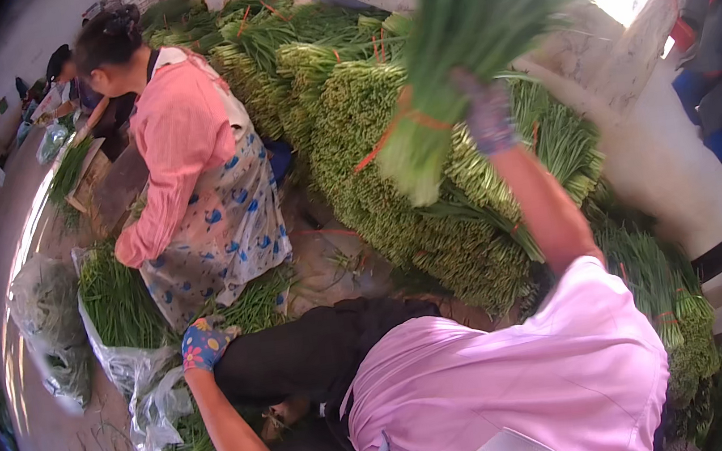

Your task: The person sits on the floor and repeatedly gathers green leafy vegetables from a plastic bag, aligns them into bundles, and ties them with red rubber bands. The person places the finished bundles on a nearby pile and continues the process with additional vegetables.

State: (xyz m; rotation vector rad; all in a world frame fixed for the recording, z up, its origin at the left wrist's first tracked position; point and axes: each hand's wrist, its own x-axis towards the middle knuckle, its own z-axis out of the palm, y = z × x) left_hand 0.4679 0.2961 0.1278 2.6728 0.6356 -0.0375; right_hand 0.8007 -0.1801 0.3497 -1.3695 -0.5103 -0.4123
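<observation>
In my right hand (485,109), gloved in a purple patterned fabric, is a large bundle of garlic chives (429,149), raised and blurred. An orange tie (426,119) goes round its pale lower stems, and its leaves point up. Behind it rises a high stack of tied chive bundles (363,130) with cut ends facing out. My left hand (205,344), in a blue floral glove, rests on my dark-trousered knee (282,350) and holds nothing. Loose chives (259,302) lie just beyond that knee.
A co-worker in a pink top (180,126) bends close on my left; another person (69,75) works farther back. Clear plastic bags of greens (124,302) stand left of my knee, and a filled bag (50,311) sits beyond. More bundles (660,297) lie at my right.
</observation>
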